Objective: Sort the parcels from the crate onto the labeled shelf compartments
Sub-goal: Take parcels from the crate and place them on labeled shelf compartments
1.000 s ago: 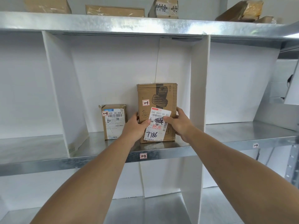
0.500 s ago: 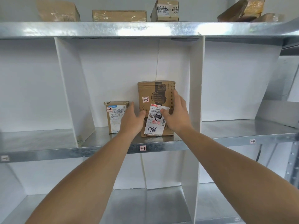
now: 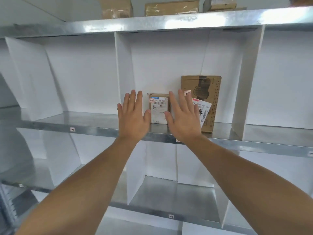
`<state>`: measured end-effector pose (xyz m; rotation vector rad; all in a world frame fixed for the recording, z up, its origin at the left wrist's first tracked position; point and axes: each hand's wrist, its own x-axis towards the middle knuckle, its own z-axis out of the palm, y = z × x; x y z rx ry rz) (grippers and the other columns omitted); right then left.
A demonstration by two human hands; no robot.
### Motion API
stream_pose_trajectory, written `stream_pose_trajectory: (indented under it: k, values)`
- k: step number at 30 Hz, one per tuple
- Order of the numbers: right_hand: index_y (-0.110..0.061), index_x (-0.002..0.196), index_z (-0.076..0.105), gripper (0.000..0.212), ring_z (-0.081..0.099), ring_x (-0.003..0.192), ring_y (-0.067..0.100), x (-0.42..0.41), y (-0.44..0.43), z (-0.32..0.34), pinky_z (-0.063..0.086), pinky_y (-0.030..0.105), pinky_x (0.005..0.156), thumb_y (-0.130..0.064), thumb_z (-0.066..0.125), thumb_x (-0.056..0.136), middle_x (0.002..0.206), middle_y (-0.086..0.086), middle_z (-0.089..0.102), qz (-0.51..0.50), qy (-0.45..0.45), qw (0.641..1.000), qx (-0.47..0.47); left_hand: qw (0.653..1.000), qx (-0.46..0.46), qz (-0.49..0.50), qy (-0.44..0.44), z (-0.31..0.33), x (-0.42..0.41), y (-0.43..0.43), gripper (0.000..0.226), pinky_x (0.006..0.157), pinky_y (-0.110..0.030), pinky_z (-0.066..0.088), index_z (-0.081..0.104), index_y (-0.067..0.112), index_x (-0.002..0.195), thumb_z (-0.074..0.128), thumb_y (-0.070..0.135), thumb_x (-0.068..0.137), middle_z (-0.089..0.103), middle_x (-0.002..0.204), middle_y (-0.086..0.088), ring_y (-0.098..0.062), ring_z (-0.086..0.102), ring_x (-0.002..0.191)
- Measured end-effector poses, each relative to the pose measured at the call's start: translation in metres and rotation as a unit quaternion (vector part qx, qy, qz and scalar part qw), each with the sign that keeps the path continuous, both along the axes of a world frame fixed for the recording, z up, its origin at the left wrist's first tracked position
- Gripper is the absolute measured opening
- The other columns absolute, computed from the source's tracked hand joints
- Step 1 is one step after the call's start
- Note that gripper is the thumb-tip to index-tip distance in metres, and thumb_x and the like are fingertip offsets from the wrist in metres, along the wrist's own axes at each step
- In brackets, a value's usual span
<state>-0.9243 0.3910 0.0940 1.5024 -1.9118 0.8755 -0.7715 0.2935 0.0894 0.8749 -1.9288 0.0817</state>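
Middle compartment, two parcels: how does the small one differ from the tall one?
The tall parcel stands clearly higher and wider than the small parcel. The small parcel's front is mostly white label; the tall parcel's is mostly bare cardboard with dark print, its label tilted. The small parcel stands left, the tall parcel right, nearer the divider. Both are brown cardboard, upright on the same shelf.

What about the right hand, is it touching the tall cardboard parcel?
Cannot tell. In the head view the open right hand overlaps the tall cardboard parcel, hiding any gap or contact.
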Motion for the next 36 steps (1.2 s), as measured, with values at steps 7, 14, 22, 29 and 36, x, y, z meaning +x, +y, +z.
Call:
stream_pose_trajectory:
  k: [7, 14, 22, 29, 36]
  values:
    - [-0.040, 0.159, -0.010, 0.063, -0.018, 0.155, 0.025, 0.084, -0.045, -0.016, -0.003, 0.053, 0.125, -0.053, 0.021, 0.106, 0.169, -0.005, -0.014, 0.058, 0.025, 0.997, 0.044, 0.992, 0.004, 0.108, -0.069, -0.025, 0.115, -0.021, 0.063, 0.123, -0.049, -0.008, 0.003, 0.023, 0.161, 0.029, 0.043, 0.107, -0.007, 0.169, 0.001, -0.019, -0.013, 0.155]
    - [-0.040, 0.159, -0.009, 0.062, -0.020, 0.154, 0.026, 0.219, -0.106, -0.032, -0.003, 0.057, 0.124, -0.056, 0.015, 0.104, 0.169, -0.004, -0.017, 0.120, 0.059, 0.988, 0.083, 0.969, 0.034, 0.219, -0.106, -0.031, 0.266, -0.042, 0.063, 0.121, -0.051, -0.011, -0.003, 0.030, 0.161, 0.024, 0.048, 0.106, -0.013, 0.168, 0.002, -0.022, -0.017, 0.154]
    - [-0.039, 0.158, -0.012, 0.066, -0.022, 0.153, 0.028, 0.411, -0.164, -0.042, -0.003, 0.057, 0.124, -0.062, 0.009, 0.100, 0.168, -0.002, -0.020, 0.212, 0.071, 0.969, 0.105, 0.937, 0.083, 0.324, -0.105, -0.039, 0.459, -0.060, 0.066, 0.123, -0.051, -0.011, -0.010, 0.031, 0.160, 0.026, 0.045, 0.106, -0.019, 0.167, 0.005, -0.018, -0.022, 0.153]
    - [-0.039, 0.159, -0.008, 0.062, -0.021, 0.154, 0.024, 0.564, -0.204, -0.060, -0.003, 0.056, 0.124, -0.053, 0.021, 0.106, 0.169, -0.004, -0.015, 0.333, 0.052, 0.936, 0.105, 0.893, 0.117, 0.420, -0.112, -0.057, 0.604, -0.057, 0.066, 0.123, -0.051, -0.012, -0.013, 0.030, 0.159, 0.019, 0.050, 0.106, -0.020, 0.167, 0.004, -0.019, -0.023, 0.152]
    - [-0.037, 0.159, -0.008, 0.062, -0.022, 0.154, 0.024, 0.670, -0.232, -0.094, -0.009, 0.053, 0.122, -0.053, 0.021, 0.106, 0.169, -0.004, -0.016, 0.409, 0.075, 0.898, 0.142, 0.837, 0.179, 0.508, -0.099, -0.093, 0.701, -0.051, 0.066, 0.122, -0.049, -0.013, -0.015, 0.029, 0.159, 0.018, 0.050, 0.106, -0.020, 0.167, 0.003, -0.020, -0.023, 0.152]
